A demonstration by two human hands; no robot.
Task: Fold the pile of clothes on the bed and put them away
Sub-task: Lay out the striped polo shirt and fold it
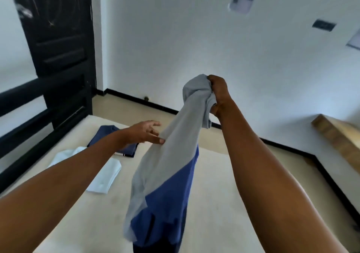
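Looking down over the cream bed (229,178), we have both bare arms stretched out above it. Our right arm rises steeply, and at its top the right grip (219,95) is clenched round the bunched grey end of a grey and blue garment (169,165), fingers curled into the cloth, high above the mattress. Our left arm reaches forward lower down; the left grip (146,133) is released, fingers spread and loose, slightly blurred, with the thumb tip touching the garment's left edge below the bunch. The garment hangs from the right grip in a long twisted column between our arms, pale grey at the top and down its left side, royal blue across the lower part, darker at the very bottom. Whether its lower end touches the bed we cannot tell. On the bed to the left lies a folded white garment (105,177), flat, and just beyond it a folded navy garment (109,136), partly hidden by our left forearm.
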